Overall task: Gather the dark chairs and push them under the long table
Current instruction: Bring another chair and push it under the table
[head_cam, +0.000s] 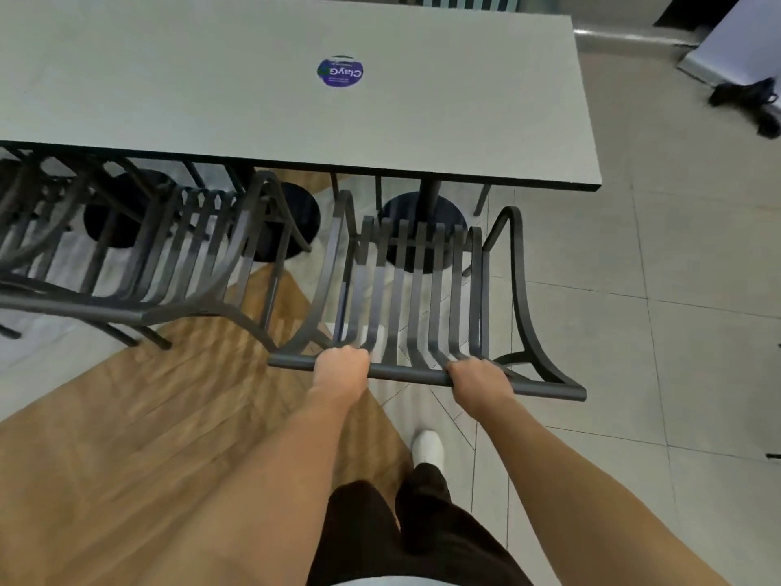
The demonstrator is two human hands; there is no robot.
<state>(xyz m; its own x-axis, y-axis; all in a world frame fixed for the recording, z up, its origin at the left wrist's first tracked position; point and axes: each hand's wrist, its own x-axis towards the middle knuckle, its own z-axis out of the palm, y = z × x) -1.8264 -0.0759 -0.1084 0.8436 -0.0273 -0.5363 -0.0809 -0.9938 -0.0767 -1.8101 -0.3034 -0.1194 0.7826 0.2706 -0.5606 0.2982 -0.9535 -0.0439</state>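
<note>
I'm gripping the top rail of the dark chair (422,289), left hand (341,362) and right hand (479,375) curled round it, spaced apart for a straight push. Seat front is nearing the table (296,99) edge; neighbouring chair (177,255) just beside on the left, open floor (634,332) right.

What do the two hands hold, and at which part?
Both the left hand and the right hand grip the dark chair by the top rail of its backrest.
</note>
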